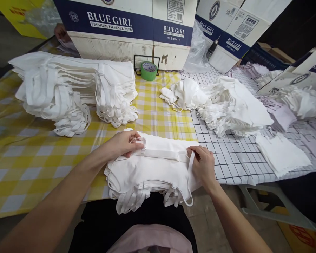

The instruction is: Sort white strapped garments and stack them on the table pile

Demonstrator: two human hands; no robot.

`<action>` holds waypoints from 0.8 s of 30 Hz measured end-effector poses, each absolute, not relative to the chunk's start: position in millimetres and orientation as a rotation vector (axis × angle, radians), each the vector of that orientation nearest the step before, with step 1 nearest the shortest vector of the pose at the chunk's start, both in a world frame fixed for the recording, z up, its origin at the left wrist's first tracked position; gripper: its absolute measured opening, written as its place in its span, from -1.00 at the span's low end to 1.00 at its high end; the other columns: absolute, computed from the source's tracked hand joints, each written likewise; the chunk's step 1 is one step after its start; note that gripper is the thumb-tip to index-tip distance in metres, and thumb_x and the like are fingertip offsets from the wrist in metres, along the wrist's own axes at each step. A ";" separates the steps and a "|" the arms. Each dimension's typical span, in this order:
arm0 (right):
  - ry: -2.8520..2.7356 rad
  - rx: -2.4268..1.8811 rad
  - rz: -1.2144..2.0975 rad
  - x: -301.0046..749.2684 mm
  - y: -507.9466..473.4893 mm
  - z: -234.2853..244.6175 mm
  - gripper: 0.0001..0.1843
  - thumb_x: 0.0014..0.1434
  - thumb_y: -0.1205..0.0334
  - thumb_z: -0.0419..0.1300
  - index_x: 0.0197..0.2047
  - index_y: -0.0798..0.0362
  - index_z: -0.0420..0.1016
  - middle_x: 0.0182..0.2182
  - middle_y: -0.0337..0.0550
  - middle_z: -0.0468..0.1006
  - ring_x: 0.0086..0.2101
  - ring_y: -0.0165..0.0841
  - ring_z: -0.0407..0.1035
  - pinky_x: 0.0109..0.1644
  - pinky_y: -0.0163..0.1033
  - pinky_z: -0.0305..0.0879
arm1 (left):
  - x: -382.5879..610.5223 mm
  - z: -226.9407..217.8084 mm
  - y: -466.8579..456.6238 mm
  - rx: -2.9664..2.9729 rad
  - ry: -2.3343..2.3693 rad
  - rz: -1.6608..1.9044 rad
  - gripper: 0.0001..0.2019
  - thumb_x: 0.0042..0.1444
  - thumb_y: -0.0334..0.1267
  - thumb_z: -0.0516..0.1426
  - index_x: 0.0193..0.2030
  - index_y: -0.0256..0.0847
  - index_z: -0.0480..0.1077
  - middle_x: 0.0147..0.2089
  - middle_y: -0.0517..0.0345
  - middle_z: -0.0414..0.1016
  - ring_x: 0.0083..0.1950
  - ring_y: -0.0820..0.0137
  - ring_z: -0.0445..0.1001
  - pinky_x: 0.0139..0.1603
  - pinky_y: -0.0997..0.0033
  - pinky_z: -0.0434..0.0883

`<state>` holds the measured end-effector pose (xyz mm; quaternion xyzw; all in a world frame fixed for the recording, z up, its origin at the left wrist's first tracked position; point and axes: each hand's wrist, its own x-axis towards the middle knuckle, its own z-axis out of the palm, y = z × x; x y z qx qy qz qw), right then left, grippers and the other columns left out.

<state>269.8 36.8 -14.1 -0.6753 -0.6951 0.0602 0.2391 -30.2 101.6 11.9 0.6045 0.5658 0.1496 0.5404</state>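
A pile of white strappy tops [158,172] lies at the table's front edge, straps hanging over the edge in loops. Across the upper part of the topmost one runs a flat white band [160,154]. My left hand [127,143] is closed at the band's left end, thumb and fingers pinching a thin strap of the top. At the right end, my right hand [202,163] is closed on the other white strap [191,168], which dangles in a loop below it. The hands' undersides rest on or near the fabric.
A tall stack of white tops [76,70] stands at left. Behind are green tape [149,71] in a black wire stand and a beer carton [116,45]. More white garments [237,102] lie at right. Another person's hand [61,32] shows beside the carton.
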 end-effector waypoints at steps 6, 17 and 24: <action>-1.836 -1.840 0.280 270.2 38.9 -7.1 -0.77 0.20 0.21 0.02 -0.32 0.02 0.50 -0.36 -0.16 0.56 -0.33 -0.28 0.36 -0.16 -0.14 0.13 | -29.2 19.4 93.0 1.811 1.349 0.208 -0.78 -0.15 -0.13 0.19 -0.50 -0.19 0.26 -0.47 0.28 0.22 -0.49 0.49 0.19 -0.50 0.49 0.12; -1.883 -1.815 0.149 282.2 51.2 52.3 -0.73 0.11 0.33 0.03 -0.13 0.02 0.44 -0.29 -0.09 0.51 -0.39 -0.32 0.37 -0.27 -0.20 0.27 | -30.9 11.6 102.0 1.712 1.292 0.245 -0.65 -0.11 -0.11 0.12 -0.65 -0.18 0.01 -0.62 0.31 -0.04 -0.59 0.53 -0.03 -0.57 0.43 -0.11; -1.892 -1.513 0.923 165.0 44.5 18.9 -0.77 0.12 0.29 0.04 -0.13 0.00 0.37 -0.52 -0.29 0.42 -0.53 -0.43 0.27 -0.39 -0.31 0.21 | -37.6 17.3 108.3 1.497 1.209 0.207 -0.62 -0.13 -0.04 0.15 -0.65 -0.17 0.03 -0.67 0.35 -0.09 -0.65 0.56 -0.07 -0.62 0.45 -0.15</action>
